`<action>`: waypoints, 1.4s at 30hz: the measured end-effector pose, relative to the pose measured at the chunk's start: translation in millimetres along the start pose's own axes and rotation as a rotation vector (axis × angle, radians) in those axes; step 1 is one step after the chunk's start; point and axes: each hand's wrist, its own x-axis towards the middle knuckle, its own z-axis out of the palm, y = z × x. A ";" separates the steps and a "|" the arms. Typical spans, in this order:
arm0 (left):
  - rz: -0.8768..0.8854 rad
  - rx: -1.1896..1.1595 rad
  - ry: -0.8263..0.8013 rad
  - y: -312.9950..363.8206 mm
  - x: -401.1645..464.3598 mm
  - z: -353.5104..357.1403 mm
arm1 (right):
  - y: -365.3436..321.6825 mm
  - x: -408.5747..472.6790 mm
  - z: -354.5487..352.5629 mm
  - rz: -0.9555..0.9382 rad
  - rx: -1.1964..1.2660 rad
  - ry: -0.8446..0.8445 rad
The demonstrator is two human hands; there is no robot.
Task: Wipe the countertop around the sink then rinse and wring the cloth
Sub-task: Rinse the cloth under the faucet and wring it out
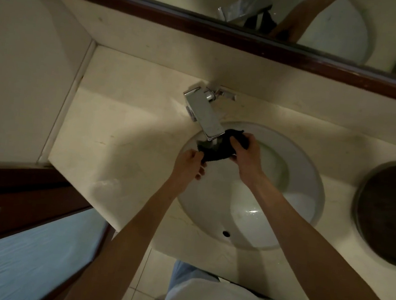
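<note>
A: How many hands, and what do they hold?

B: Two. The left hand [189, 163] is curled closed on the near end of one black cloth [219, 147], fingers pinched round it. The right hand [246, 153] is closed over the far end, knuckles up. The cloth stretches between them.

A: Where is the cloth, then?

B: Over the back of the sink [312, 177], right under the tip of the tap [204, 116]. Its middle hangs just below the spout. Whether water is running I cannot tell; the picture is dim there.

A: One sink?

B: One white oval basin, set into the pale table [119, 136]. One small dark overflow hole [226, 233] shows on its near wall. The basin's inside looks wet and shiny.

A: And the tap?

B: One chrome tap, flat and square, with one lever [226, 94] behind it pointing right.

A: Anything else on the table?

B: One dark round lid [387, 213] to the right of the sink, well apart from the hands.

A: Behind?

B: One mirror [330, 21] in a dark wooden frame; it shows the hands, cloth and tap again.
</note>
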 end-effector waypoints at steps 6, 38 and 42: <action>-0.010 0.003 0.029 11.6 2.3 14.4 | 24.8 -38.5 35.2 -0.214 -0.438 -0.184; -0.196 -0.402 -0.229 16.9 20.5 -6.0 | -15.7 -12.6 -19.8 0.106 -0.080 -0.364; 0.132 -0.162 -0.065 18.8 20.4 -8.8 | -5.2 -0.7 -31.9 0.087 -0.077 -0.078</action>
